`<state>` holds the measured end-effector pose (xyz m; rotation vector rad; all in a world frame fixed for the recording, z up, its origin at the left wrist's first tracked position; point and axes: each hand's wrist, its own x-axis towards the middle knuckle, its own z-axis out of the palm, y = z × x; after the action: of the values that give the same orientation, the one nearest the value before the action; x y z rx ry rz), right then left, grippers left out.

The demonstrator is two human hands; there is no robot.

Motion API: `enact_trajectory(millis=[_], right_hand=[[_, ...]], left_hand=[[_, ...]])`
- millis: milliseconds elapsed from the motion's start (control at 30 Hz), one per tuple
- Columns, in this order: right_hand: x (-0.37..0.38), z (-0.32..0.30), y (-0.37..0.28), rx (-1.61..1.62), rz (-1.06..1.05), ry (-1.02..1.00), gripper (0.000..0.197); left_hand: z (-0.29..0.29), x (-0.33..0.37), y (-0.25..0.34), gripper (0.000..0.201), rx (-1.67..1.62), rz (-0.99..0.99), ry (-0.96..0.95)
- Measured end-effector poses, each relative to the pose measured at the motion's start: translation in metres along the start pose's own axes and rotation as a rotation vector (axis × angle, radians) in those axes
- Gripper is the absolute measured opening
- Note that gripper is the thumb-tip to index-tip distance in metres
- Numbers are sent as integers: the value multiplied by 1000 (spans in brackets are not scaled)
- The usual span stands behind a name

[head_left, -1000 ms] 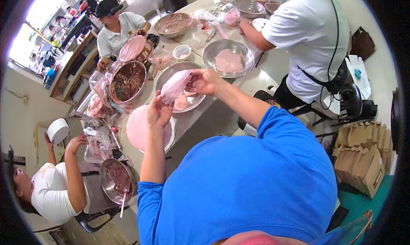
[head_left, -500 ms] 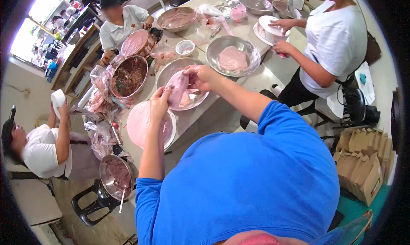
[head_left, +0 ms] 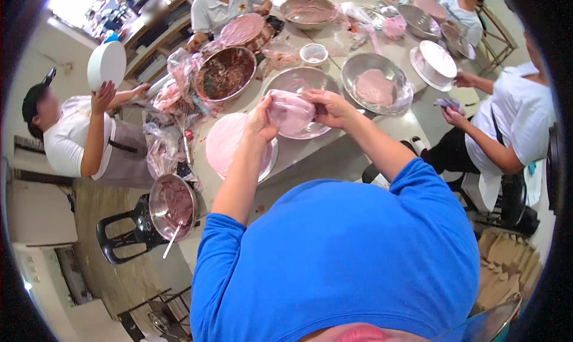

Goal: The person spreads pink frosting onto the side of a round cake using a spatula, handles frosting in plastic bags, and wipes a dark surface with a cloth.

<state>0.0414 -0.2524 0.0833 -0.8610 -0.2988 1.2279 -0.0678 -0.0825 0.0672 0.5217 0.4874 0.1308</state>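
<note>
At the far left, a co-worker (head_left: 83, 130) in a white shirt supports a white drum (head_left: 107, 65) on one raised hand. To the right of this person stand a black chair (head_left: 128, 231) and a bowl (head_left: 172, 206) containing a pinkish-brown mix, with a white spatula (head_left: 173, 242) projecting over its rim. Crumpled wrap (head_left: 164, 144) lies along the left part of the table (head_left: 292, 161), next to a larger bowl of brown mix (head_left: 225, 73). A pink cake (head_left: 225, 144) sits at the near edge, partly covered from view by the wearer's left forearm (head_left: 240, 178). That forearm rises steeply from the blue sleeve, elbow low. The left hand (head_left: 262, 120) is partly closed, its fingers curled about the left edge of the plastic bag (head_left: 291, 112). The bag, pink-tinted and see-through, is held between both hands, above a steel bowl (head_left: 307, 129). The right hand (head_left: 330, 109) grips the bag's right edge, thumb and fingers brought together, the remaining fingers bent. The right forearm (head_left: 382, 142) slopes up and inward from the right. Beyond it rests a second steel bowl with pink icing (head_left: 376, 86). At the far right, a white cake (head_left: 436, 64) is positioned near the hand of another co-worker (head_left: 513, 121).
</note>
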Motion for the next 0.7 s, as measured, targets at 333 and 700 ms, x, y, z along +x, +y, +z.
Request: enact_trajectory(millis=[333, 700], right_hand=[[3, 15, -1, -529, 80, 97, 21], [7, 20, -6, 208, 69, 304, 15]], left_hand=[[29, -23, -1, 13, 159, 210, 37], [35, -40, -8, 28, 577, 156, -80]])
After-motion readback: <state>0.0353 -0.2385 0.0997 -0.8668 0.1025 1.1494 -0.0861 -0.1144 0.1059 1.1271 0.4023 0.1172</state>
